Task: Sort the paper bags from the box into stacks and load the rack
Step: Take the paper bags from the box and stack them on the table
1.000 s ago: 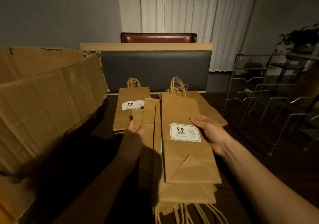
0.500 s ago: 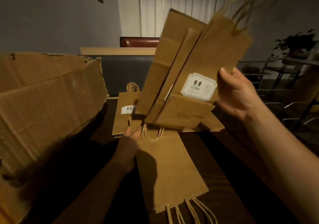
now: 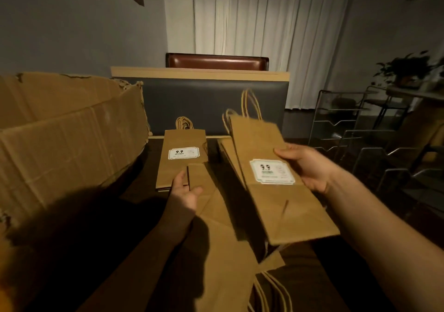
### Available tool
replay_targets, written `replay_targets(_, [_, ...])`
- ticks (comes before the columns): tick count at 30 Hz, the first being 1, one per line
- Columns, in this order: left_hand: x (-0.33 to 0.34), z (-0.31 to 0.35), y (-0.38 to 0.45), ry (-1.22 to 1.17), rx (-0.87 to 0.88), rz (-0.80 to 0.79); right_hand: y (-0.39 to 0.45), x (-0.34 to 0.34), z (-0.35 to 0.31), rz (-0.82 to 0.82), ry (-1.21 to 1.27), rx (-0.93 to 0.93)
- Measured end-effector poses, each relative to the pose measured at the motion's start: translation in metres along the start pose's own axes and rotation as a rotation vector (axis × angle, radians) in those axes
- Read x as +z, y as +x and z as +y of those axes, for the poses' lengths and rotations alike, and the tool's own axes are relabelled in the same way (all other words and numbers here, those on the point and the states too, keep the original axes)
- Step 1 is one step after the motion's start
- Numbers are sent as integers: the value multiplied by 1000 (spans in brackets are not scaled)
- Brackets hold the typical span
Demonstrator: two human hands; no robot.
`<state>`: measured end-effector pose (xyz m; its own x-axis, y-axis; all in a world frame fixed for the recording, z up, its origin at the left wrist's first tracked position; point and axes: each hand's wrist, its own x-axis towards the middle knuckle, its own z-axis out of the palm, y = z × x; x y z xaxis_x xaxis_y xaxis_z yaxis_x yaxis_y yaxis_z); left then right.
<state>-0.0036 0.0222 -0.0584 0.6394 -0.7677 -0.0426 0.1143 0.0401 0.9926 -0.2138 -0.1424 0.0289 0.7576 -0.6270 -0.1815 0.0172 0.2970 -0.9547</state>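
Note:
My right hand (image 3: 310, 167) grips a bundle of flat brown paper bags (image 3: 276, 186) by its right edge, handles pointing away, a white 9.9 label facing up. The bundle hovers low over the far right stack (image 3: 225, 150). My left hand (image 3: 185, 194) rests on a plain brown bag (image 3: 223, 251) lying on the dark table with its handles toward me. A second stack with a 9.9 label (image 3: 182, 157) lies at the back, just beyond my left fingers. The big cardboard box (image 3: 60, 138) stands at left.
A wire rack (image 3: 360, 138) with empty tiers stands at right beside the table. A grey bench back with a wooden top (image 3: 204, 100) closes the far side. A potted plant (image 3: 406, 68) sits at far right. Curtains hang behind.
My right hand has swung the labelled bundle down from upright in the air to nearly flat over the right stack. My left hand stayed on the plain bag.

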Motion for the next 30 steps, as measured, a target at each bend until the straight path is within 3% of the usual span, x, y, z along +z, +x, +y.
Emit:
replay_targets(3, [2, -8, -9, 383, 150, -39, 7, 1, 24, 167, -5, 119])
replay_targets(7, [-6, 1, -20, 1001, 461, 70, 13, -1, 49, 292, -13, 108])
replay_targets(11, [-5, 18, -42, 1297, 95, -177, 14, -2, 62, 310, 159, 92])
replay_targets(13, [1, 17, -49, 1362, 14, -195, 14, -6, 61, 327, 204, 61])
replay_targets(17, [6, 16, -56, 1376, 18, -109, 5, -5, 57, 341, 199, 61])
replay_targets(22, [6, 18, -59, 1223, -55, -106, -7, -7, 54, 347, 211, 93])
replay_targets(27, [6, 23, -59, 1030, -91, -103, -16, -8, 53, 329, 257, 137])
replay_targets(30, [-3, 52, -61, 774, -161, -143, -22, -11, 52, 336, 283, 166])
